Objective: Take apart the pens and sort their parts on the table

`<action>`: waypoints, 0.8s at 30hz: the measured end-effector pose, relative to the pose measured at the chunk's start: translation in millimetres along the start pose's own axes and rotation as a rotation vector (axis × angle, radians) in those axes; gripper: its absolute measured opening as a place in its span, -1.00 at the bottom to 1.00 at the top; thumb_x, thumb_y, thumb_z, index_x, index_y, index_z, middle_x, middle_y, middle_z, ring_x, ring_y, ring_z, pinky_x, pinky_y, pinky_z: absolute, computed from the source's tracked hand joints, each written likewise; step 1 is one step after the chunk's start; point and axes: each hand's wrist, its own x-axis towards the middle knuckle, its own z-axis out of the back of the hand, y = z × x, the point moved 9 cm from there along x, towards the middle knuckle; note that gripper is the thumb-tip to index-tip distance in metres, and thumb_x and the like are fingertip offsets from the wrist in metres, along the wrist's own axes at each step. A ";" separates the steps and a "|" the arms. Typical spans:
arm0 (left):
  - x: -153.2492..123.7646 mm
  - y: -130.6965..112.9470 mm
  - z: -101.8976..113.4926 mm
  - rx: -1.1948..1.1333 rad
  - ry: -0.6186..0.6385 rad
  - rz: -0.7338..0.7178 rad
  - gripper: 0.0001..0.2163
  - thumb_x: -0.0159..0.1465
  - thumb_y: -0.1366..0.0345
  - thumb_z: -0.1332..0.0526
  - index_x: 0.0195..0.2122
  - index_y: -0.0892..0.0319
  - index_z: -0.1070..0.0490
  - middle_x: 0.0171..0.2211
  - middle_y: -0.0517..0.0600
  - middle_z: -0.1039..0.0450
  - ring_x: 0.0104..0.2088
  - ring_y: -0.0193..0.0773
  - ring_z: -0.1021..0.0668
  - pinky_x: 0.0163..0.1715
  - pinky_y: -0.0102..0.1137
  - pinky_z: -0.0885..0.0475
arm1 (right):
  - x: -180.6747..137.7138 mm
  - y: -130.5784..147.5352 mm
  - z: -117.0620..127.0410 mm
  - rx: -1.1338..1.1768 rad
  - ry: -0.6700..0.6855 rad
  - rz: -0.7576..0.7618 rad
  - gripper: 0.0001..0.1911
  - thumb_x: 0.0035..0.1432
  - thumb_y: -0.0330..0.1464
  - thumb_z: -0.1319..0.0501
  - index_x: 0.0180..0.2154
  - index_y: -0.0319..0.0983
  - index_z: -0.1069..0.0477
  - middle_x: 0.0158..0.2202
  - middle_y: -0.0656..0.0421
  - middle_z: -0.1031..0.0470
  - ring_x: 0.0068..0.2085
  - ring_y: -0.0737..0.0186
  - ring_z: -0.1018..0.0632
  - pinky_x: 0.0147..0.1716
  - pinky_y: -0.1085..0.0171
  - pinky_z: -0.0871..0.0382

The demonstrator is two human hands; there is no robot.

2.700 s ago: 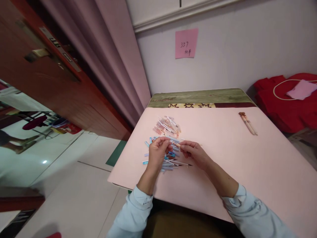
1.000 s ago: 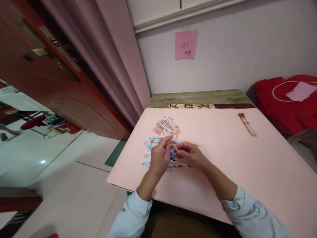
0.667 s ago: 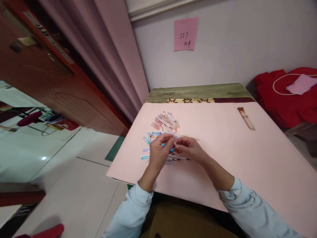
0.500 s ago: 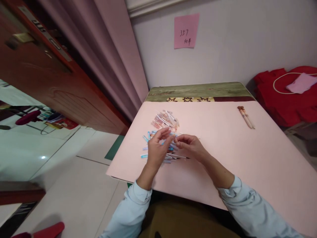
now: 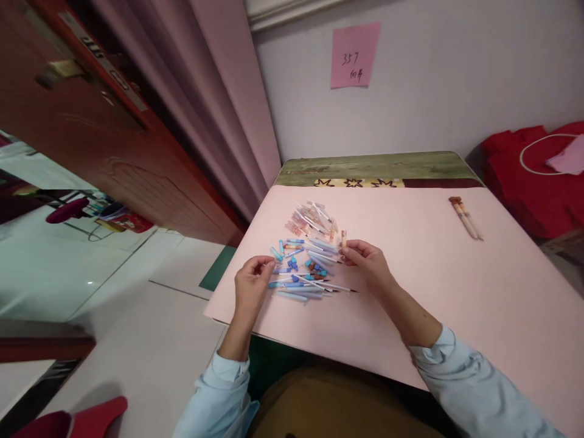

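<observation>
My right hand (image 5: 368, 266) pinches a short tan pen barrel (image 5: 344, 238) upright between thumb and fingertips, at the right edge of the pile. My left hand (image 5: 252, 281) has its fingertips pressed together beside the light-blue pen barrels (image 5: 277, 253); what is in them, if anything, I cannot make out. Between the hands lie white pen refills (image 5: 338, 287), pale-blue pen tubes (image 5: 292, 296) and small blue caps (image 5: 292, 264), with a few brown pieces (image 5: 314, 266) among them. Behind sits a heap of pinkish pen parts (image 5: 312, 219).
Two brown-topped pens (image 5: 466, 219) lie side by side at the right of the pink-covered table (image 5: 410, 255). A red cloth item (image 5: 524, 182) is beyond the right edge. A wooden door (image 5: 137, 164) and a curtain (image 5: 232, 91) stand to the left.
My hands, close together over the pile before, have moved apart. The left went left and down, the right slightly right with the tan barrel, uncovering the blue parts. The view shifted a little.
</observation>
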 end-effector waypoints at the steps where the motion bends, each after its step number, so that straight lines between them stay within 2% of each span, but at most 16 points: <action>1: -0.8 -0.8 -0.9 0.019 0.022 -0.018 -0.81 0.19 0.16 -0.27 -0.31 0.18 -0.53 -0.34 -0.01 -0.53 -0.36 -0.28 -0.49 -0.28 -0.40 -0.38 | -0.2 -0.2 -0.2 -0.002 0.001 0.004 -0.56 -0.13 -0.07 -0.45 -0.28 -0.23 -0.54 -0.38 0.14 -0.57 -0.36 0.25 -0.51 -0.30 0.23 -0.41; 4: -2.4 -12.1 -13.8 0.115 0.125 -0.136 -0.84 0.21 0.19 -0.24 -0.34 0.15 -0.53 -0.31 0.00 -0.52 -0.32 -0.25 -0.49 -0.24 -0.37 -0.39 | 0.1 -2.8 -0.5 -0.007 0.002 0.014 -0.56 -0.13 -0.07 -0.45 -0.27 -0.23 -0.54 -0.39 0.14 -0.56 -0.37 0.26 -0.50 -0.31 0.23 -0.40; 8: -1.9 -27.4 -45.1 0.353 0.250 -0.285 -0.92 0.19 0.33 -0.23 -0.35 0.11 -0.52 -0.28 0.02 -0.50 -0.18 -0.16 -0.48 -0.11 -0.29 -0.36 | 1.4 -10.0 0.0 -0.026 -0.003 0.001 -0.55 -0.13 -0.07 -0.45 -0.27 -0.23 -0.54 -0.39 0.13 -0.56 -0.38 0.26 -0.50 -0.33 0.24 -0.40; 15: 9.6 -33.0 -90.3 0.709 0.374 -0.302 -0.94 0.16 0.39 -0.24 -0.44 0.14 -0.47 -0.33 0.07 -0.48 -0.19 -0.06 -0.47 -0.11 -0.22 -0.32 | 1.1 -7.6 -2.8 -0.031 0.017 0.021 -0.58 -0.10 -0.06 -0.43 -0.28 -0.22 -0.54 -0.43 0.15 -0.54 -0.43 0.29 -0.47 -0.37 0.27 -0.39; 19: 12.9 -29.9 -103.4 0.812 0.444 -0.287 -0.90 0.13 0.48 -0.20 -0.45 0.16 -0.47 -0.30 0.12 -0.49 -0.17 -0.04 -0.48 -0.13 -0.22 -0.31 | 1.8 -5.1 -6.1 -0.033 0.034 0.032 -0.57 -0.10 -0.04 -0.42 -0.29 -0.22 -0.53 -0.45 0.16 -0.53 -0.43 0.27 -0.47 -0.38 0.25 -0.38; 24: 12.6 -32.5 -113.8 0.868 0.492 -0.348 -0.91 0.16 0.47 -0.17 -0.38 0.18 -0.44 -0.24 0.17 -0.49 -0.11 0.00 -0.47 -0.11 -0.20 -0.30 | 1.9 -2.5 -10.2 -0.027 0.058 0.041 -0.57 -0.10 -0.03 -0.42 -0.30 -0.22 -0.53 -0.44 0.16 -0.53 -0.42 0.27 -0.47 -0.37 0.25 -0.37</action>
